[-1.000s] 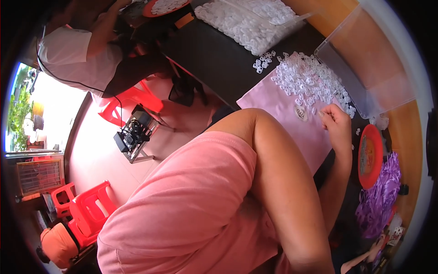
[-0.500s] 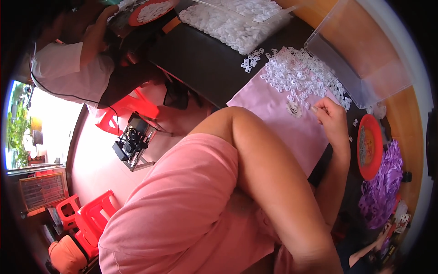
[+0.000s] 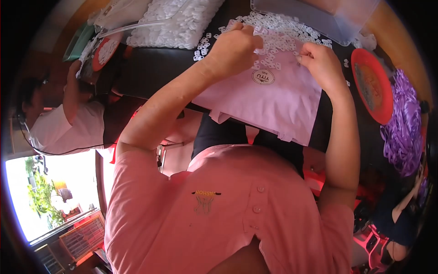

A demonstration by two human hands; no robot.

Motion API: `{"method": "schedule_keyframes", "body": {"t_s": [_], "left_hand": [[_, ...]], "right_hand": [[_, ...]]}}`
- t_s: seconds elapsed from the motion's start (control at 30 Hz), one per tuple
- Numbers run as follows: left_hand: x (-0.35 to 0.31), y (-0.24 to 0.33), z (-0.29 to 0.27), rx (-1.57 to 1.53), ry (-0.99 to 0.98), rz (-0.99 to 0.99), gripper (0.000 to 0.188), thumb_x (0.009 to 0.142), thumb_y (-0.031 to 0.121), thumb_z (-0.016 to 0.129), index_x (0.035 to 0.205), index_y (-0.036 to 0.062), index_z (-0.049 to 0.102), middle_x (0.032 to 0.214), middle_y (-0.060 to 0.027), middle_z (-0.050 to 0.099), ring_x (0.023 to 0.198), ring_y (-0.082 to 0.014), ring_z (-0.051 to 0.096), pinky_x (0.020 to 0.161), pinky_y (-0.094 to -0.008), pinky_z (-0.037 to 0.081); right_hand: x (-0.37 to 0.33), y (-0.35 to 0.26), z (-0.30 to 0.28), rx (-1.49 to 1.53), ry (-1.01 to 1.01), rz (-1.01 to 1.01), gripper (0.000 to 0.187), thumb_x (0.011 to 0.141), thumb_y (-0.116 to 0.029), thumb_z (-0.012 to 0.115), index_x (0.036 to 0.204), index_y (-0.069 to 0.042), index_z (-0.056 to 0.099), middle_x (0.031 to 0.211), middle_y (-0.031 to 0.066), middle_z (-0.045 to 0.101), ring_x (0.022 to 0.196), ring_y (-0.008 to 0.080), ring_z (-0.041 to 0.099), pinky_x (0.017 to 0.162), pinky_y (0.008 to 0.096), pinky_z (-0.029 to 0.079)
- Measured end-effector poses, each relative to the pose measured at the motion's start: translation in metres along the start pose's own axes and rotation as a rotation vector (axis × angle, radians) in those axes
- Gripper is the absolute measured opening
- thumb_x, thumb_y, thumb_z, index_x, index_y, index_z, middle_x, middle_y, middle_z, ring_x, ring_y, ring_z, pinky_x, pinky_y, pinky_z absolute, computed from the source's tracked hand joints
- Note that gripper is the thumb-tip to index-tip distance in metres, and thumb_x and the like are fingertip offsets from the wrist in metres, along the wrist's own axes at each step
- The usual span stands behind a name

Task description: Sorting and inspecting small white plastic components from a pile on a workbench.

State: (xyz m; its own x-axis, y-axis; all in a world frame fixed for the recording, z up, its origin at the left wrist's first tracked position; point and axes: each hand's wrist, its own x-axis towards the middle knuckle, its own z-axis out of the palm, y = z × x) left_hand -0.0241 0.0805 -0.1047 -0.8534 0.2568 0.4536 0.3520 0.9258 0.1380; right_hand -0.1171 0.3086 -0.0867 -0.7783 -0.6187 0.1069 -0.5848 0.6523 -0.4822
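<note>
A pink cloth bag (image 3: 273, 102) with short handles lies flat on the black table, a round printed label on it. White plastic pieces (image 3: 283, 41), small and with holes, are heaped over its far part. My left hand (image 3: 235, 51) is closed above the heap's left side; its fingertips are turned away, so whatever they hold is hidden. At the heap's right edge, my right hand (image 3: 319, 64) has thumb and forefinger pressed together over the bag. Anything in that pinch is too small to make out. The two hands are apart.
A large clear bag of white pieces (image 3: 171, 23) lies at the far left, a clear plastic bin (image 3: 315, 16) beyond the heap. To the right are a red plate (image 3: 388, 102) and purple ribbons (image 3: 404, 132). A co-worker (image 3: 75, 118) sits at left.
My left arm has swung from the lower right up to the far side, bringing the left hand over the heap. My right hand stays by the heap's edge. The view has turned.
</note>
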Motion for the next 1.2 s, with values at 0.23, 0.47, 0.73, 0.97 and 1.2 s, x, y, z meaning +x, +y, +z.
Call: {"method": "schedule_keyframes", "body": {"t_s": [0.23, 0.47, 0.73, 0.97, 1.2], "left_hand": [[0.007, 0.006, 0.004, -0.055, 0.123, 0.143, 0.018, 0.071, 0.007, 0.071, 0.088, 0.0101, 0.068, 0.089, -0.0057, 0.058, 0.089, -0.0278, 0.056, 0.074, -0.0392, 0.051], [0.016, 0.007, 0.025, 0.040, 0.054, 0.197, 0.010, 0.073, 0.006, 0.067, 0.082, 0.0068, 0.062, 0.086, -0.0061, 0.057, 0.089, -0.0286, 0.055, 0.076, -0.0385, 0.050], [0.018, 0.010, 0.020, -0.028, 0.020, 0.159, 0.011, 0.072, 0.007, 0.067, 0.082, 0.0063, 0.061, 0.086, -0.0067, 0.058, 0.089, -0.0287, 0.055, 0.075, -0.0397, 0.050], [0.040, 0.036, 0.038, -0.059, 0.069, 0.226, 0.012, 0.070, 0.009, 0.067, 0.081, 0.0071, 0.063, 0.085, -0.0080, 0.058, 0.086, -0.0294, 0.057, 0.073, -0.0404, 0.050], [0.039, 0.043, 0.055, 0.125, 0.054, 0.240, 0.008, 0.073, 0.010, 0.062, 0.077, 0.0050, 0.058, 0.085, -0.0094, 0.058, 0.085, -0.0292, 0.058, 0.073, -0.0394, 0.051]], "right_hand": [[-0.003, -0.005, 0.002, -0.002, 0.060, -0.007, 0.019, 0.079, -0.021, 0.065, 0.087, -0.004, 0.066, 0.083, 0.0146, 0.067, 0.084, 0.0339, 0.064, 0.072, 0.0431, 0.048], [-0.004, -0.005, 0.001, 0.037, 0.034, -0.001, 0.017, 0.080, -0.020, 0.064, 0.086, -0.004, 0.065, 0.081, 0.0138, 0.067, 0.081, 0.0321, 0.064, 0.071, 0.0423, 0.048], [-0.003, 0.001, -0.004, -0.038, 0.043, 0.010, 0.016, 0.080, -0.019, 0.063, 0.085, -0.004, 0.065, 0.080, 0.0143, 0.067, 0.080, 0.0331, 0.064, 0.070, 0.0434, 0.048], [0.001, 0.007, 0.000, -0.056, 0.153, 0.017, 0.017, 0.080, -0.019, 0.063, 0.088, -0.005, 0.067, 0.085, 0.0157, 0.068, 0.085, 0.0346, 0.064, 0.070, 0.0454, 0.048], [0.001, 0.005, -0.006, -0.020, 0.170, 0.077, 0.015, 0.082, -0.021, 0.063, 0.083, -0.006, 0.065, 0.081, 0.0152, 0.066, 0.082, 0.0346, 0.064, 0.068, 0.0452, 0.048]]}}
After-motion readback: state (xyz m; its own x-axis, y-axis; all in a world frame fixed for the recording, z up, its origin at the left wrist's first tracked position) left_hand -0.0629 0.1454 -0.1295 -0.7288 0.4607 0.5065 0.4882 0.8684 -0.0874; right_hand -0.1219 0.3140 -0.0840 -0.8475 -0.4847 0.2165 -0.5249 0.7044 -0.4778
